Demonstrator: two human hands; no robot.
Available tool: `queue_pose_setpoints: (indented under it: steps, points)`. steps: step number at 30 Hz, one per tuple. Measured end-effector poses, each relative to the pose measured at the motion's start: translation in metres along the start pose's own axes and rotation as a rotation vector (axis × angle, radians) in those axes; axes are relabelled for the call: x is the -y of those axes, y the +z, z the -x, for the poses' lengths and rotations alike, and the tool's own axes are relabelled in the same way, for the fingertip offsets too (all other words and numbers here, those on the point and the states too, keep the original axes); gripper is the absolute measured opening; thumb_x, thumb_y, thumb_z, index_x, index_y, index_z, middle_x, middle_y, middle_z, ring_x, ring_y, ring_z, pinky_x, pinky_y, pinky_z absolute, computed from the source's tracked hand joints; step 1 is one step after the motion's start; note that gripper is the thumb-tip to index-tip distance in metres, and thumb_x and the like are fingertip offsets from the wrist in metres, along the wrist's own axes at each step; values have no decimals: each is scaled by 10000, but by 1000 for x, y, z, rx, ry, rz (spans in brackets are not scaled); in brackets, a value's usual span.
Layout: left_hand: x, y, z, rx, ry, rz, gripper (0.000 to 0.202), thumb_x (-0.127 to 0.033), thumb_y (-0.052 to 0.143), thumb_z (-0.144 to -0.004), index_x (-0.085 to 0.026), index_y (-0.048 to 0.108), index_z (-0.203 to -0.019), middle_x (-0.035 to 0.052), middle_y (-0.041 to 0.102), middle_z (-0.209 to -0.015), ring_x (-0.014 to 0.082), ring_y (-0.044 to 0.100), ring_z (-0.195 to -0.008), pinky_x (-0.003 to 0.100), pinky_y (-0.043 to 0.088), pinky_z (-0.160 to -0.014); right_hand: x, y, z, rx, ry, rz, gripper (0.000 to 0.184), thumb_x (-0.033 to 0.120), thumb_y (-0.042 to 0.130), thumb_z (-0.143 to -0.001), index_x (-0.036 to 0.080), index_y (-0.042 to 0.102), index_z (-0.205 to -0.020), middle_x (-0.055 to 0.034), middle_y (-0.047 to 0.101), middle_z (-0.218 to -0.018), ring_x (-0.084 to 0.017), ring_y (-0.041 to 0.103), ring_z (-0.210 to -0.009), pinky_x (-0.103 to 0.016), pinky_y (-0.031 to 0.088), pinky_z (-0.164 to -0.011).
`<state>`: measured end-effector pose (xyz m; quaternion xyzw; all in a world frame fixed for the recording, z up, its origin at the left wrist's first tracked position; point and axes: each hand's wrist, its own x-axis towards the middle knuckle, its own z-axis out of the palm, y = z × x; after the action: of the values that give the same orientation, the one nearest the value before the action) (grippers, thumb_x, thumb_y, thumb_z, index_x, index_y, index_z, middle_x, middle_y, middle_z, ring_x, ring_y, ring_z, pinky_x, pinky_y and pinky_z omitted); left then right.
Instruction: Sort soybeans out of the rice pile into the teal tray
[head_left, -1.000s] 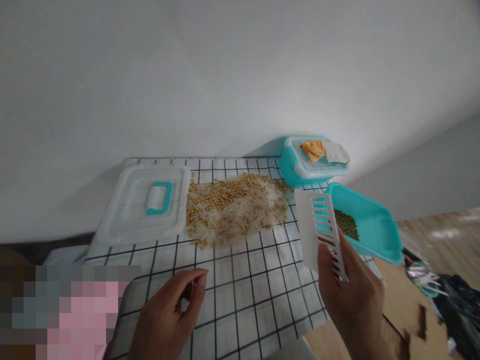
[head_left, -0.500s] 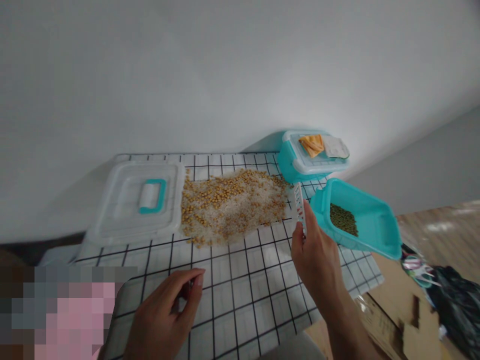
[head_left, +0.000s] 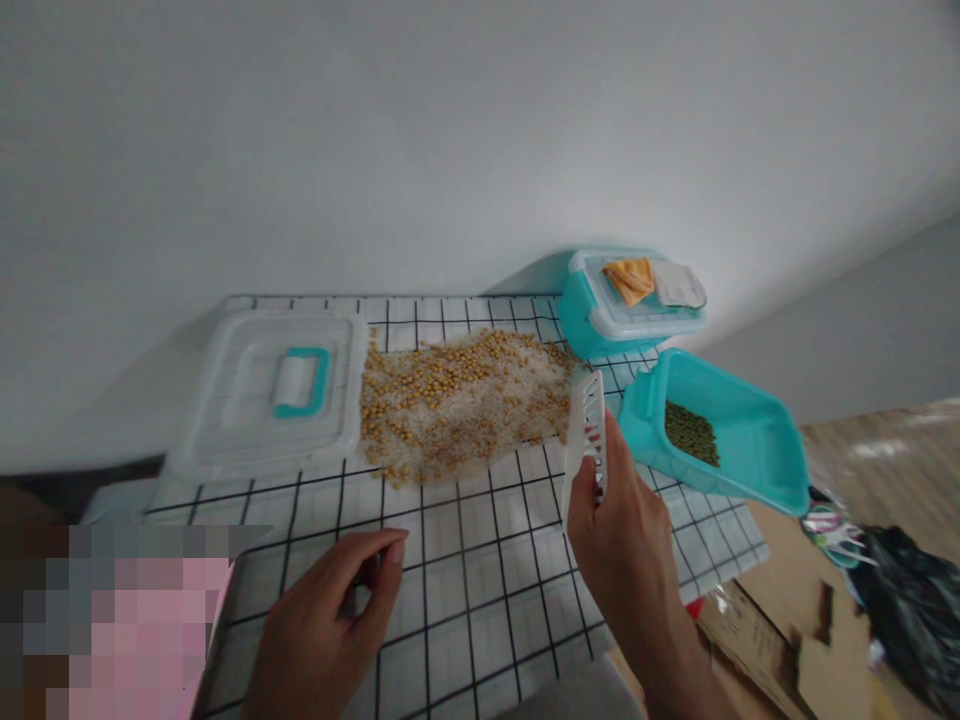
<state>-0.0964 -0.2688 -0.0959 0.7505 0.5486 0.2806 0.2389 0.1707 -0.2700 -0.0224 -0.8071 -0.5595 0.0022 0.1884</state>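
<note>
the right hand [head_left: 626,520] is closed around a white slotted scoop [head_left: 585,430], thumb along the near face and fingers behind the slots. the scoop stands on edge, tilted, at the right end of a spread of rice and soybeans [head_left: 465,410] on the checked tabletop [head_left: 510,560]; whether its edge touches the tabletop, i cannot tell. the grains lie in one broad patch, yellow beans thicker toward the back and left, pale rice showing more along the middle and right.

the left hand [head_left: 334,600] is loosely curled near the front of the table — thumb tip close to the forefinger, a gap between them, nothing seen in its grip.

a translucent lid [head_left: 247,390] with a teal handle [head_left: 322,385] lies just left of the grains. to the right is an open teal tub [head_left: 765,450] with green beans [head_left: 690,433] gathered at its near end, and behind it a lidded teal box [head_left: 581,320] bearing an orange cloth [head_left: 630,278] and a white cloth [head_left: 679,285].

the step in hand looks like working the scoop at the patch's right border — a next move there would call for a low, level edge and a gentle push, since loose beans could roll away.
</note>
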Motion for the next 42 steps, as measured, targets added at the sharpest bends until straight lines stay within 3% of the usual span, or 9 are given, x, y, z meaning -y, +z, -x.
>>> queue_pose_setpoints:
  steps: [8,17,33,42]
  points:
    - [-6,-1,0,5,-34,9,164,-373,594,-971,-246,667,-1043,-5,741,-904,122,661,-685,232,518,-651,0,-5,7,-38,0,-23,536,227,388,-1003,80,413,-1518,-228,703,-1269,-323,774,-956,-447,647,-714]
    - [-3,0,-1,17,-4,9,178,-399,601,-970,-257,652,-1065,-17,726,-879,116,655,-679,227,501,-618,-4,-5,12,-70,66,-50,544,262,411,-998,78,436,-1509,-225,711,-1254,-347,775,-932,-469,646,-693]
    - [-1,1,1,-3,0,-12,162,-379,616,-961,-262,660,-1064,-32,727,-890,107,638,-668,226,497,-644,18,9,6,-111,46,-163,543,216,403,-996,62,422,-1517,-209,637,-1386,-298,726,-1120,-418,639,-848]
    - [-4,-1,0,28,-22,-1,170,-374,615,-957,-243,666,-1053,-1,743,-926,134,660,-708,248,517,-665,22,6,17,-61,111,-193,542,277,396,-1015,108,416,-1530,-199,719,-1248,-288,759,-1014,-426,639,-821]
